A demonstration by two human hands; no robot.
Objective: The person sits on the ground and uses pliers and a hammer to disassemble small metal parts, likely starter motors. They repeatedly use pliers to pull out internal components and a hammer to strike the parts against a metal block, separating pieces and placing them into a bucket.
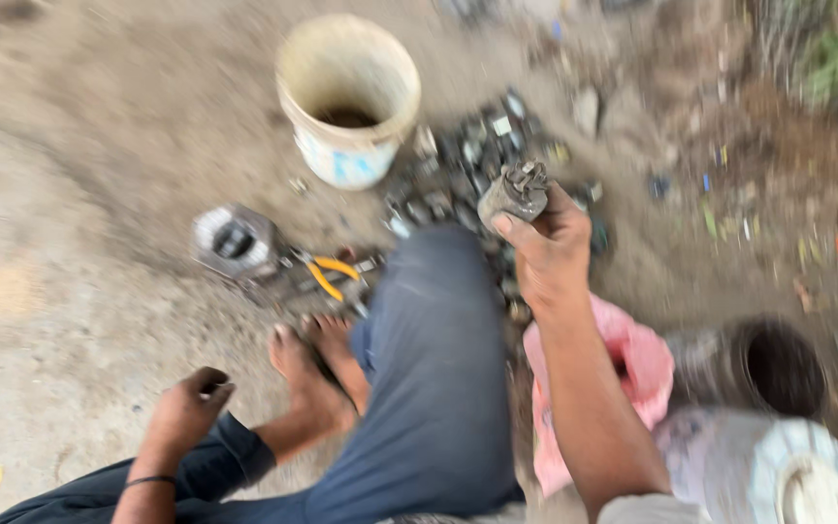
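Right hand (547,254) grips a grey metal part (513,194) (blurred) above scrap pile (467,170); left hand (189,409) curls loosely closed, seemingly empty.

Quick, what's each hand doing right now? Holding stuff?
Left hand: curled shut near the knee; too blurry to tell if it holds anything.
Right hand: closed around a grey metal part, lifted above the scrap pile.

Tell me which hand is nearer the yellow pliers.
Left, narrowly, judging by the picture alone. The left hand rests on the knee, below and left of the pliers. The right hand is off to their right, holding a grey metal part.
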